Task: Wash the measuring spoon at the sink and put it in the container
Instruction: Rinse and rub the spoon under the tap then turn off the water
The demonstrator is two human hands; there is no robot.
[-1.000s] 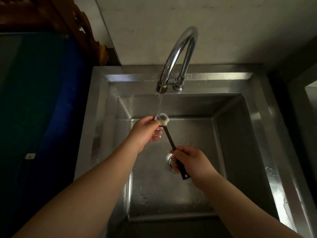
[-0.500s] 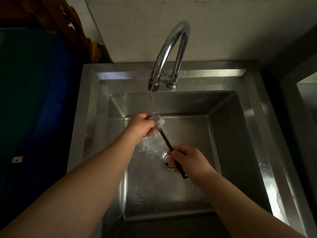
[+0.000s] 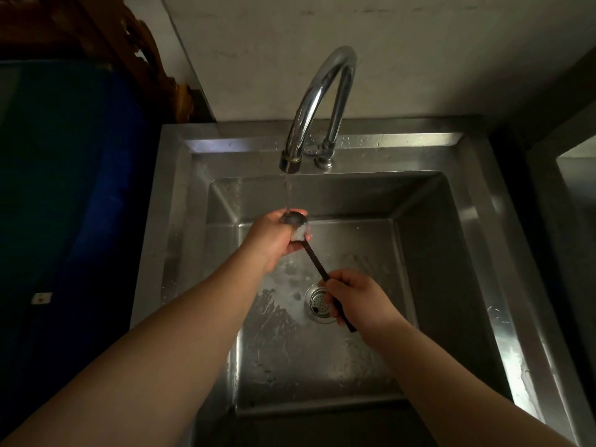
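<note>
The measuring spoon (image 3: 317, 261) has a long dark ribbed handle and a small bowl covered in white foam. My right hand (image 3: 356, 300) grips the handle's lower end over the drain. My left hand (image 3: 274, 238) is closed around the bowl end, directly under a thin stream of water from the curved chrome tap (image 3: 314, 101). Both hands are above the steel sink (image 3: 429, 253). No container is in view.
The drain strainer (image 3: 317, 304) lies in the sink floor, left of my right hand. A dark blue surface (image 3: 71, 188) fills the left side. A carved wooden piece (image 3: 138, 50) leans at the back left. Another steel ledge (image 3: 577, 175) shows at the right edge.
My left hand has kept rubbing the spoon's bowl under the water, with less foam showing now. My right hand has held the handle throughout. The view shifted slightly.
</note>
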